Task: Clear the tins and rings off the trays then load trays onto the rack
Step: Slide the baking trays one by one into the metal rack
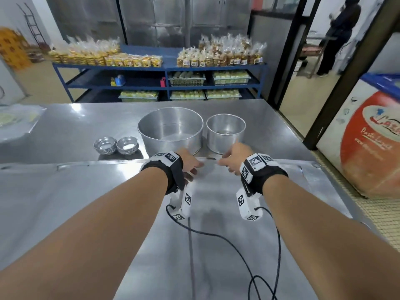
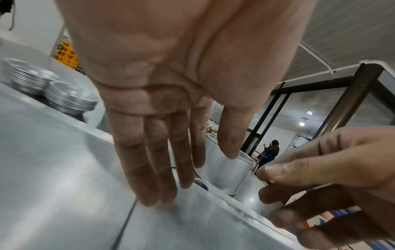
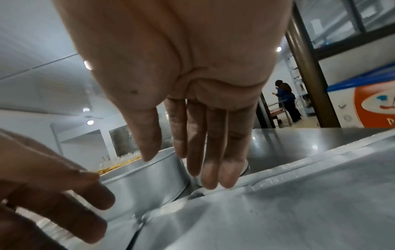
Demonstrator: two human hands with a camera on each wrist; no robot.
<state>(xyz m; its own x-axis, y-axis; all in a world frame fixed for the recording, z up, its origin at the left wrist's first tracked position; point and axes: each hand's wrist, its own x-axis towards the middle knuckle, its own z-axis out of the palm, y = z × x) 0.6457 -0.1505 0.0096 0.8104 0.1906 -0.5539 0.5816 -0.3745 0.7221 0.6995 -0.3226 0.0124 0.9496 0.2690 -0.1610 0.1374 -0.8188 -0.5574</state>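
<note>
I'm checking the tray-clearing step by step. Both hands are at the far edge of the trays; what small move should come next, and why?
Probably curl the fingers of both the left hand and the right hand under the far rim of the tray and lift it. The tray tops look bare, with the tins standing on the table beyond, and both hands are open at that rim.

steel table (image 1: 65,131) carries trays (image 1: 86,191), two round tins (image 1: 171,128), stacked small tins (image 1: 115,145).

We note silver tins (image 1: 171,128), a silver tabletop (image 1: 65,131), blue shelving (image 1: 166,68), black wrist straps (image 1: 166,169) bearing black-and-white square-patterned markers (image 1: 171,157).
</note>
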